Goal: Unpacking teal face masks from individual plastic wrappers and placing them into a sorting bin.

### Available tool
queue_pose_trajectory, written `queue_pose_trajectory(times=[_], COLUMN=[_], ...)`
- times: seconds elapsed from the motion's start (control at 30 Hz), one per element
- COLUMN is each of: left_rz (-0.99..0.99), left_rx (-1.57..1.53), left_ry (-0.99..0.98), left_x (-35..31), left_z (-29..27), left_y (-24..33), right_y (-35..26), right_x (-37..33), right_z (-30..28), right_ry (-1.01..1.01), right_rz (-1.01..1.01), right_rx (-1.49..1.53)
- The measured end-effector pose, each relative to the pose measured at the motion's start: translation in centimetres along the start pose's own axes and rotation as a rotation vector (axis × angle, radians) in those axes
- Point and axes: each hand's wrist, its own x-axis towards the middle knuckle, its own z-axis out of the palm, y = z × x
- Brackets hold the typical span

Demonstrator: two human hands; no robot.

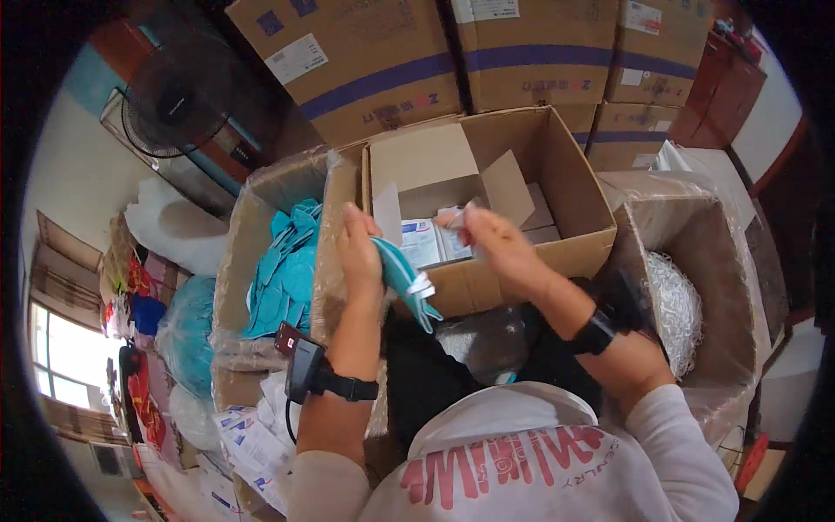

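My left hand [359, 252] is closed on a folded teal fabric piece [402, 271] with white edging, which hangs down past the palm. A white bit sticks out near its lower end. My right hand [500, 248] is pinched over the carton in front of me. Something small and whitish shows at its fingertips, too blurred to name. Below those fingers, white printed packets [420, 243] stand in an inner cardboard box [424, 161] with raised flaps. That box sits inside a larger brown carton [570, 187].
Many teal fabric pieces [291, 270] fill a plastic-lined carton on the left. A plastic-lined carton [731, 261] on the right holds a heap of white strands [671, 309]. Printed sheets [257, 444] lie at lower left. Tall stacked cartons [539, 52] block the back; a fan [178, 104] stands back left.
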Motion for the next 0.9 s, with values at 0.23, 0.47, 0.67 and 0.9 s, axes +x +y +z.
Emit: queue_pose_trajectory(times=[0.23,0.47,0.67,0.9], left_rz=[0.147,0.219,-0.082,0.29], left_rx=[0.206,0.374,0.142,0.296], left_ry=[0.14,0.115,0.073,0.013], left_x=[-0.3,-0.9,-1.8,1.0], left_z=[0.2,-1.0,3.9,2.9], left_y=[-1.4,-4.2,-5.9,-2.8], right_y=[3.7,0.9,-2.2,-3.5], right_x=[-3.2,-4.1,-1.1,-2.0], right_z=[2.9,3.7,8.3,9.3], right_ry=[-0.288,-0.085,-0.284,-0.257], right_rz=[0.417,-0.292,-0.432,-0.423], right_rx=[0.337,-0.503,-0.495,-0.353])
